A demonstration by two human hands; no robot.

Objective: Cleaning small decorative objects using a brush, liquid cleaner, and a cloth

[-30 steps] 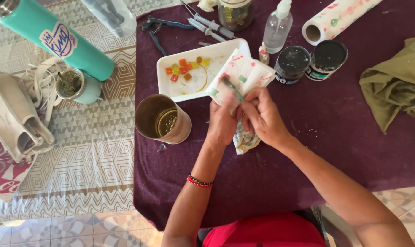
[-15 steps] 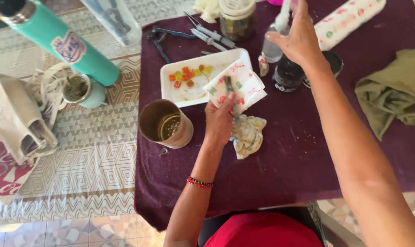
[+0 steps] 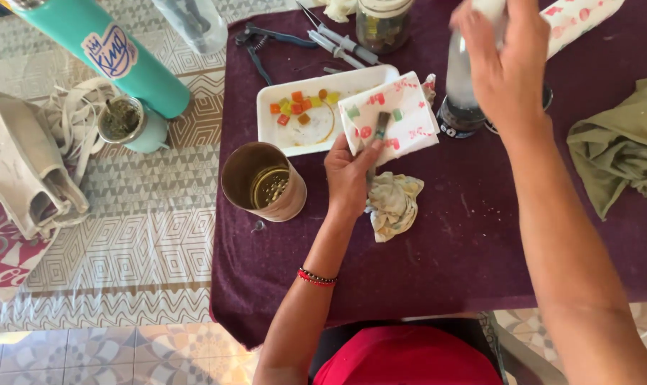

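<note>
Plastic spray bottle [image 3: 460, 71] sits in the right hand [image 3: 505, 60]; left hand [image 3: 350, 171] pins a brush [image 3: 380, 127] on patterned paper towel [image 3: 398, 117]; wetting seems due.

bare cloth [image 3: 437, 249] ahead; tray [image 3: 281, 135], tin [image 3: 263, 182] leftward

Bare arms, red top
The person is wearing a red-and-black beaded bracelet [image 3: 316, 277] on the left wrist, at seven o'clock from the left hand [image 3: 350, 175]; red shirt [image 3: 407, 356] below.
</note>
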